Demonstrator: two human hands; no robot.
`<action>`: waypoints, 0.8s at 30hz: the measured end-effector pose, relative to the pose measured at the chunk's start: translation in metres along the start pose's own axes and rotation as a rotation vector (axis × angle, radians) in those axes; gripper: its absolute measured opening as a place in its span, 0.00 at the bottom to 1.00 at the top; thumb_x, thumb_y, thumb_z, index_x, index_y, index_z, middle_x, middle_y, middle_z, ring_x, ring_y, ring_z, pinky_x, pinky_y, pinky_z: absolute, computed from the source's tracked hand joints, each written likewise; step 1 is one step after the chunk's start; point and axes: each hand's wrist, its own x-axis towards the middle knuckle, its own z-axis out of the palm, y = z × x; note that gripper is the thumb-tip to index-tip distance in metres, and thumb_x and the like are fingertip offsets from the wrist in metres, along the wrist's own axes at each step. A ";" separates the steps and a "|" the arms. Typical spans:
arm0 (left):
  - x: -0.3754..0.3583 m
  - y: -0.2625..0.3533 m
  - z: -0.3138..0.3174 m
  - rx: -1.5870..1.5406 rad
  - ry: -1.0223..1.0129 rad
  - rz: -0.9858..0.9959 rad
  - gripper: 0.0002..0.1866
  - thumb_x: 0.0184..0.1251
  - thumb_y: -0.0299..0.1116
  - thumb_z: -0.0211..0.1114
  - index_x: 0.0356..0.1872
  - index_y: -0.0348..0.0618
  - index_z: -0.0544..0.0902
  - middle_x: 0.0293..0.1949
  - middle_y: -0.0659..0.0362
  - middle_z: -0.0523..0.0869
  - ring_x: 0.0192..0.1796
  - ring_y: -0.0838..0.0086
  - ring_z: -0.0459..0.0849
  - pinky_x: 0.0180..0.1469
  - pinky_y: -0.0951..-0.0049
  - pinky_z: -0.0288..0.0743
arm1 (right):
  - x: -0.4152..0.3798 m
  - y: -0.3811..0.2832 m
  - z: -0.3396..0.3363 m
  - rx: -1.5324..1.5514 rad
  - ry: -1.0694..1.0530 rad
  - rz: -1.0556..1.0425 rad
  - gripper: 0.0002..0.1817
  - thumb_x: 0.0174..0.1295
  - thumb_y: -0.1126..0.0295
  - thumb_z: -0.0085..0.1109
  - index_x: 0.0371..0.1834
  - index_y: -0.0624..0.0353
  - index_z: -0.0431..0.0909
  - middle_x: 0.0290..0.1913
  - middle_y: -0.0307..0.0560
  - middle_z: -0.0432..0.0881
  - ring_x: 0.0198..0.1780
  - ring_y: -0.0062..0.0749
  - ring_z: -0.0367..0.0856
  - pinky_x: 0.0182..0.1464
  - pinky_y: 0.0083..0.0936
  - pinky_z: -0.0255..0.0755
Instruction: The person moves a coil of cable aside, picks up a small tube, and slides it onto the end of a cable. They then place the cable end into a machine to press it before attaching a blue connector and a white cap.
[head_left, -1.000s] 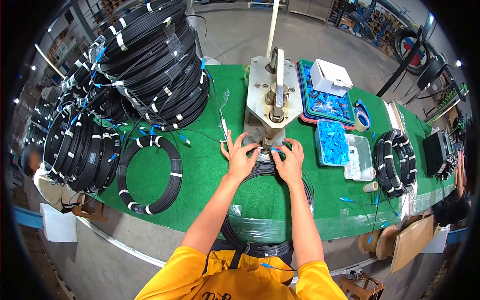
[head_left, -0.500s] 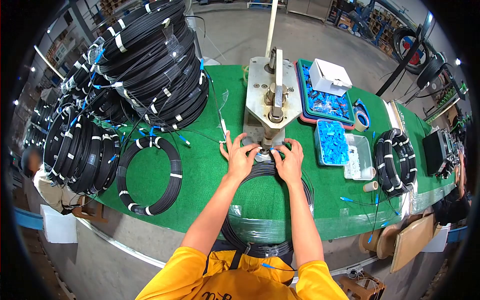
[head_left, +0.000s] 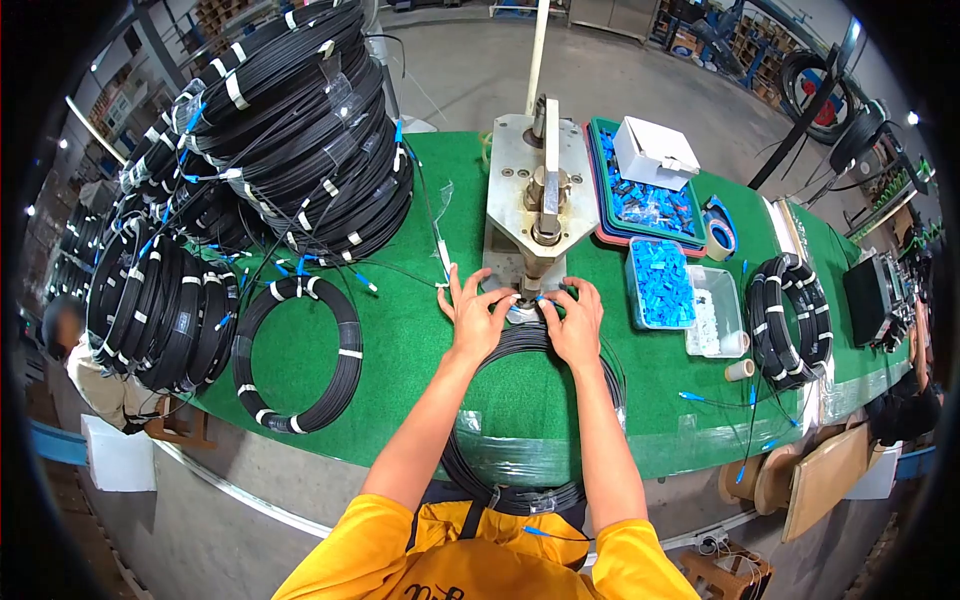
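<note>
A metal hand press (head_left: 541,185) stands on the green-topped table, and both hands meet at its lower end. My left hand (head_left: 476,318) is closed in a pinch there, its other fingers spread; a small whitish bit shows at its fingertips, too small to name. Opposite it, my right hand (head_left: 573,325) pinches a small blue connector (head_left: 541,299), mostly covered by the fingers. Below my hands and between my forearms lies a coil of black cable (head_left: 462,468), reaching over the table's front edge. A loose blue-tipped cable end (head_left: 535,531) hangs against my clothing.
Tall stacks of black cable coils (head_left: 300,130) rise at left, with a single coil (head_left: 350,375) in front. On the right are a tub of blue parts (head_left: 661,285), a clear tub of white parts (head_left: 727,290), a white box (head_left: 655,150) on a tray and another coil (head_left: 762,330).
</note>
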 end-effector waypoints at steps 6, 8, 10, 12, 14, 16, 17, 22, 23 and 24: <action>-0.001 0.000 0.000 -0.026 -0.005 0.003 0.08 0.64 0.43 0.68 0.41 0.62 0.91 0.65 0.60 0.77 0.79 0.49 0.48 0.72 0.33 0.28 | 0.001 0.002 0.003 0.016 -0.020 0.019 0.11 0.56 0.64 0.66 0.40 0.55 0.87 0.56 0.50 0.77 0.63 0.49 0.70 0.66 0.44 0.60; -0.001 0.002 -0.001 -0.032 -0.012 0.009 0.08 0.65 0.42 0.68 0.42 0.62 0.91 0.65 0.60 0.77 0.79 0.49 0.48 0.72 0.33 0.28 | 0.001 0.003 0.003 0.013 -0.020 0.011 0.12 0.54 0.64 0.66 0.40 0.56 0.86 0.56 0.50 0.78 0.63 0.48 0.70 0.66 0.44 0.60; -0.001 0.000 0.000 -0.043 -0.016 0.007 0.09 0.64 0.38 0.65 0.42 0.60 0.91 0.65 0.60 0.77 0.79 0.50 0.48 0.73 0.33 0.28 | 0.000 0.003 0.002 0.010 -0.021 0.004 0.14 0.51 0.65 0.65 0.40 0.56 0.86 0.55 0.50 0.78 0.63 0.48 0.71 0.66 0.44 0.60; 0.000 -0.002 0.000 -0.061 -0.026 0.004 0.09 0.64 0.38 0.65 0.42 0.59 0.91 0.65 0.60 0.77 0.79 0.50 0.48 0.73 0.34 0.29 | 0.000 0.003 0.002 0.012 -0.026 0.011 0.16 0.48 0.65 0.65 0.41 0.57 0.86 0.56 0.50 0.78 0.63 0.47 0.70 0.67 0.44 0.60; 0.000 -0.003 0.000 -0.079 -0.035 0.004 0.10 0.63 0.37 0.64 0.42 0.58 0.90 0.65 0.60 0.77 0.79 0.50 0.49 0.73 0.34 0.29 | 0.000 0.003 0.003 0.012 -0.028 0.012 0.16 0.48 0.65 0.65 0.40 0.57 0.86 0.56 0.50 0.78 0.63 0.47 0.70 0.67 0.44 0.60; -0.001 0.000 -0.002 -0.068 -0.046 0.009 0.10 0.62 0.40 0.67 0.43 0.58 0.90 0.65 0.61 0.77 0.79 0.50 0.49 0.74 0.36 0.30 | 0.000 0.003 0.002 0.010 -0.030 0.013 0.16 0.48 0.65 0.65 0.40 0.57 0.86 0.56 0.50 0.78 0.63 0.47 0.70 0.67 0.44 0.60; -0.001 0.001 -0.003 -0.068 -0.047 0.010 0.10 0.62 0.40 0.67 0.43 0.58 0.90 0.65 0.61 0.77 0.79 0.50 0.49 0.74 0.36 0.30 | 0.000 0.003 0.002 0.012 -0.033 0.017 0.16 0.48 0.65 0.65 0.40 0.57 0.86 0.56 0.49 0.78 0.63 0.47 0.70 0.67 0.44 0.60; -0.001 -0.001 -0.001 -0.071 -0.012 0.032 0.11 0.59 0.43 0.70 0.41 0.57 0.91 0.63 0.58 0.78 0.78 0.48 0.51 0.72 0.33 0.32 | -0.001 0.003 0.003 0.006 -0.028 0.015 0.16 0.49 0.64 0.65 0.41 0.57 0.86 0.55 0.49 0.78 0.63 0.47 0.70 0.67 0.44 0.60; -0.001 -0.001 -0.001 -0.071 -0.012 0.032 0.11 0.59 0.43 0.70 0.41 0.57 0.91 0.63 0.58 0.78 0.78 0.48 0.51 0.72 0.33 0.32 | -0.001 0.003 0.003 -0.002 -0.025 0.013 0.15 0.51 0.64 0.65 0.41 0.57 0.87 0.55 0.49 0.78 0.63 0.46 0.70 0.66 0.43 0.61; -0.001 -0.001 -0.001 -0.057 -0.021 0.021 0.11 0.60 0.44 0.70 0.42 0.58 0.91 0.63 0.59 0.78 0.78 0.49 0.51 0.73 0.35 0.33 | 0.000 0.002 0.003 -0.010 -0.022 0.012 0.14 0.52 0.64 0.66 0.41 0.57 0.87 0.54 0.49 0.79 0.62 0.46 0.71 0.66 0.43 0.61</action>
